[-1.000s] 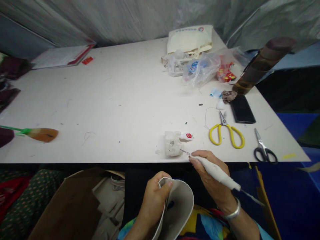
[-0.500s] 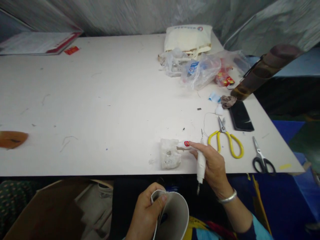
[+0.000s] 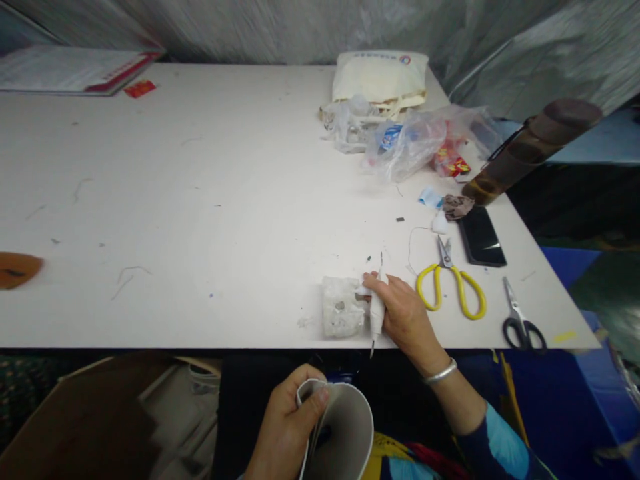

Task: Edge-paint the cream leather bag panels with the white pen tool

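Note:
My left hand (image 3: 295, 417) is closed on a curved white sheet (image 3: 353, 427), pinching its edge between thumb and fingers below the table edge. My right hand (image 3: 403, 313) holds a slim tool (image 3: 377, 313) with a white wrapped handle and a thin metal tip at each end. Its fingertips also reach a small white piece (image 3: 361, 290), mostly hidden, beside a worn whitish block (image 3: 343, 308) on the table. Just right of that hand lie yellow-handled scissors (image 3: 453, 283).
Black-handled scissors (image 3: 523, 327) lie near the right corner, and a phone (image 3: 483, 237) farther back. A dark bottle (image 3: 533, 153) leans behind the phone. Plastic bags (image 3: 407, 143) and a cream cloth bag (image 3: 380, 77) sit at the back. An orange object (image 3: 19, 270) lies far left.
My right hand has moved left toward the whitish block with the tool, and its fingers now cover the red mark on the small white piece. My left hand keeps hold of the sheet.

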Demonstrator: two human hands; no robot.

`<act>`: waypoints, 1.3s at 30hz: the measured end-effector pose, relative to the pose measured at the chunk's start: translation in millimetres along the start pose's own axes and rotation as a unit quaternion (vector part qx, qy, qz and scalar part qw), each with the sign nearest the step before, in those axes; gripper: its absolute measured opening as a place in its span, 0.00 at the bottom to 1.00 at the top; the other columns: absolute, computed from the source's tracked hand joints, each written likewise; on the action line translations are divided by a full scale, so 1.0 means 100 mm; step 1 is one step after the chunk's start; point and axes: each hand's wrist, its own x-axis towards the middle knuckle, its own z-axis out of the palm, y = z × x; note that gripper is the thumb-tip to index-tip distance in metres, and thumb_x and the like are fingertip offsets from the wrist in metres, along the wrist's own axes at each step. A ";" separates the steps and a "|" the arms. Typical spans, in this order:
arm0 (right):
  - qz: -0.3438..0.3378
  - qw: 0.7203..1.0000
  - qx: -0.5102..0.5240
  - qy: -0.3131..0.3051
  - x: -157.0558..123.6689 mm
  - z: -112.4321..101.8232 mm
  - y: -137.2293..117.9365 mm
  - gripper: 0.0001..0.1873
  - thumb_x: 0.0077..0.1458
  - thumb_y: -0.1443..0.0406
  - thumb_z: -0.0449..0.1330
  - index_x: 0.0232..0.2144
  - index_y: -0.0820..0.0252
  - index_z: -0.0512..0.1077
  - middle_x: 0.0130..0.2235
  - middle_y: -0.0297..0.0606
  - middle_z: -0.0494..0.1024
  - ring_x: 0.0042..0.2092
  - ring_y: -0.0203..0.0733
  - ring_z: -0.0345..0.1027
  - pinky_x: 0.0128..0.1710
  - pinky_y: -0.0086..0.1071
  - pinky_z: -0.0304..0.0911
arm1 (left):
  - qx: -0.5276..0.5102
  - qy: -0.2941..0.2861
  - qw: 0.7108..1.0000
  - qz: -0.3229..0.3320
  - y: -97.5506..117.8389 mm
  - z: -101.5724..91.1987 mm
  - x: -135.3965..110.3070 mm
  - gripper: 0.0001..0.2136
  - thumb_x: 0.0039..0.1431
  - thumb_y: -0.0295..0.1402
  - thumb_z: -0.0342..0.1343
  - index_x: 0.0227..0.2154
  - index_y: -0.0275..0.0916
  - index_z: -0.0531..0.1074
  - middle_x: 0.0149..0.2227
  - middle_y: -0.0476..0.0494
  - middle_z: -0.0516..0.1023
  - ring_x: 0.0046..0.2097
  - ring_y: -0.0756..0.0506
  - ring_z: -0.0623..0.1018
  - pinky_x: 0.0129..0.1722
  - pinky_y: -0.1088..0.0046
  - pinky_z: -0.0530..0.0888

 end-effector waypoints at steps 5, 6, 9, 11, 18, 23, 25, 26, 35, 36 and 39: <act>0.019 1.000 -0.002 0.011 -0.01 -0.10 -0.03 0.12 0.70 0.69 0.55 0.52 0.61 0.73 0.45 0.49 0.82 0.44 0.51 0.75 0.42 0.42 0.71 | 0.019 0.001 1.000 -0.003 0.10 0.01 -0.05 0.22 0.52 0.53 0.66 0.29 0.38 0.72 0.24 0.52 0.67 0.28 0.49 0.65 0.29 0.75 0.65; 0.028 1.000 0.008 0.011 -0.03 -0.15 -0.05 0.12 0.70 0.67 0.55 0.52 0.60 0.73 0.43 0.47 0.82 0.42 0.50 0.76 0.41 0.41 0.71 | 0.024 0.002 1.000 -0.003 0.11 0.01 -0.06 0.22 0.51 0.54 0.66 0.28 0.38 0.72 0.24 0.52 0.67 0.28 0.49 0.65 0.29 0.74 0.65; 0.037 0.997 0.063 0.007 -0.11 -0.34 -0.16 0.13 0.69 0.62 0.60 0.54 0.57 0.72 0.42 0.44 0.82 0.41 0.47 0.77 0.41 0.39 0.71 | 0.038 0.006 0.999 0.001 0.12 0.01 -0.07 0.22 0.51 0.54 0.66 0.28 0.38 0.71 0.23 0.51 0.66 0.28 0.48 0.65 0.28 0.74 0.65; 0.030 0.996 0.079 0.000 -0.18 -0.46 -0.26 0.14 0.68 0.61 0.63 0.53 0.57 0.72 0.41 0.43 0.82 0.40 0.46 0.77 0.41 0.38 0.71 | 0.045 0.008 0.999 0.004 0.11 0.01 -0.06 0.21 0.52 0.53 0.65 0.28 0.38 0.71 0.24 0.51 0.66 0.29 0.48 0.64 0.28 0.73 0.65; 0.028 0.996 0.060 -0.052 -0.42 -0.57 -0.50 0.14 0.69 0.64 0.61 0.55 0.57 0.70 0.38 0.42 0.78 0.38 0.45 0.71 0.36 0.37 0.65 | 0.038 -0.008 0.999 0.002 0.12 -0.01 -0.07 0.20 0.54 0.52 0.63 0.29 0.38 0.70 0.25 0.51 0.66 0.29 0.48 0.65 0.29 0.73 0.65; 0.022 0.999 0.006 -0.045 -0.44 -0.55 -0.55 0.12 0.71 0.64 0.59 0.55 0.57 0.70 0.35 0.41 0.74 0.37 0.46 0.67 0.34 0.37 0.61 | 0.028 -0.007 1.000 0.003 0.10 -0.03 -0.07 0.20 0.54 0.52 0.64 0.29 0.39 0.70 0.24 0.51 0.67 0.29 0.48 0.65 0.29 0.73 0.64; 0.016 0.999 -0.008 -0.051 -0.41 -0.56 -0.57 0.12 0.71 0.65 0.57 0.55 0.56 0.71 0.34 0.40 0.71 0.36 0.46 0.65 0.34 0.37 0.60 | 0.026 -0.009 1.000 0.005 0.09 -0.04 -0.07 0.20 0.54 0.52 0.64 0.29 0.39 0.70 0.24 0.51 0.67 0.29 0.48 0.65 0.29 0.74 0.64; 0.011 0.998 -0.014 -0.053 -0.39 -0.56 -0.58 0.12 0.72 0.66 0.56 0.54 0.57 0.71 0.33 0.39 0.70 0.36 0.45 0.65 0.34 0.37 0.60 | 0.027 -0.012 1.000 0.005 0.09 -0.04 -0.07 0.20 0.54 0.52 0.64 0.29 0.39 0.70 0.24 0.51 0.67 0.29 0.48 0.65 0.29 0.74 0.64; -0.031 0.997 -0.045 -0.063 -0.29 -0.59 -0.61 0.16 0.67 0.76 0.55 0.54 0.61 0.71 0.33 0.40 0.68 0.36 0.46 0.62 0.34 0.37 0.58 | 0.034 -0.011 0.999 0.002 0.09 -0.08 -0.06 0.19 0.55 0.51 0.62 0.30 0.39 0.70 0.25 0.52 0.67 0.29 0.48 0.65 0.30 0.73 0.64; -0.034 0.996 -0.051 -0.063 -0.29 -0.59 -0.61 0.16 0.67 0.76 0.55 0.54 0.61 0.71 0.33 0.40 0.68 0.36 0.46 0.62 0.33 0.37 0.58 | 0.033 -0.011 0.999 0.000 0.09 -0.08 -0.06 0.19 0.55 0.51 0.62 0.30 0.39 0.70 0.25 0.52 0.66 0.29 0.48 0.65 0.30 0.73 0.64; -0.037 0.995 -0.062 -0.067 -0.27 -0.59 -0.62 0.16 0.67 0.76 0.55 0.53 0.61 0.71 0.32 0.39 0.67 0.35 0.45 0.60 0.33 0.37 0.56 | 0.026 -0.012 1.000 -0.002 0.10 -0.08 -0.07 0.19 0.55 0.52 0.63 0.30 0.39 0.69 0.24 0.52 0.65 0.29 0.48 0.64 0.29 0.73 0.64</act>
